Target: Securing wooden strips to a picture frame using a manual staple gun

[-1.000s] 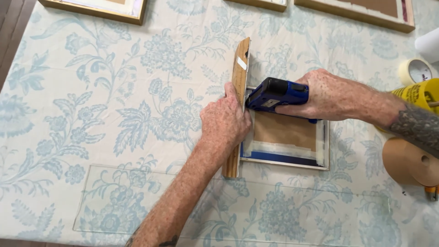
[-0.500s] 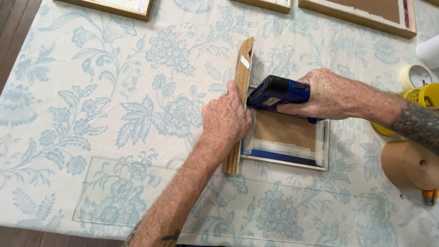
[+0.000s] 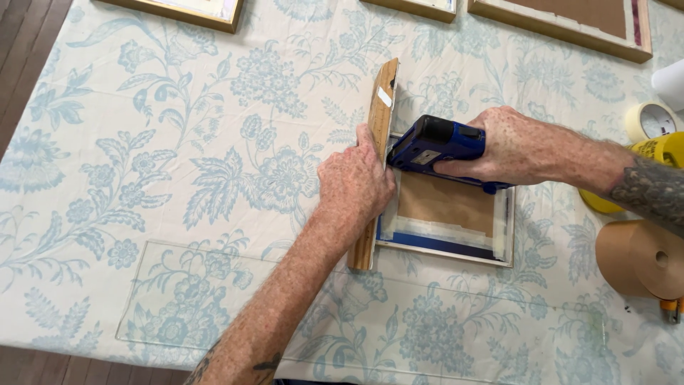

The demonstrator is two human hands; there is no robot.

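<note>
My left hand [image 3: 354, 187] presses a long wooden strip [image 3: 380, 107] on edge against the left side of a small picture frame [image 3: 456, 239] that lies face down with brown backing showing. My right hand [image 3: 509, 146] grips a blue staple gun [image 3: 436, 142], its nose set on the frame's upper left corner next to the strip. Both forearms cross a table covered by a pale blue floral cloth [image 3: 178, 157].
Gold-edged picture frames [image 3: 563, 25] lie along the far edge, another frame [image 3: 182, 8] at far left. A clear sheet [image 3: 185, 299] lies at the near edge. Rolls of yellow tape [image 3: 659, 153], masking tape [image 3: 650, 120] and brown paper tape [image 3: 641, 258] sit at right.
None of the hands, strip or staple gun has visibly shifted; only the camera view moved slightly.
</note>
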